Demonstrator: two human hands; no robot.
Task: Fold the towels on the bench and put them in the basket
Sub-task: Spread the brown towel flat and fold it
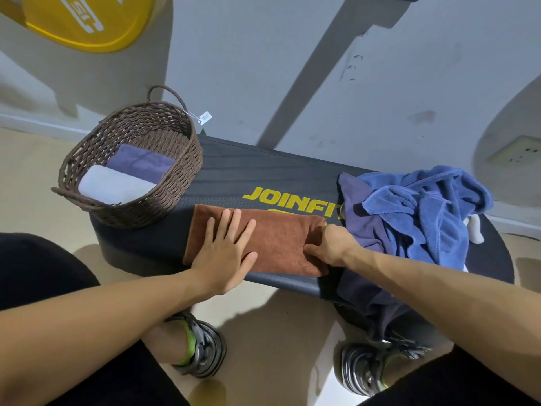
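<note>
Brown folded towel [272, 244] lies on the counter [257, 174] — left hand [227, 253] flat, fingers spread, pressing it; right hand [330, 244] pinching its right edge. Wicker basket [128, 212] holds purple towel [140, 164] and white towel [114, 186] — unfolded blue towels [424, 212] lie right.

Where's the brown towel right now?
The brown towel lies flat near the middle of the head view on the bench, between the basket on its left and the pile of blue towels on its right.
</note>
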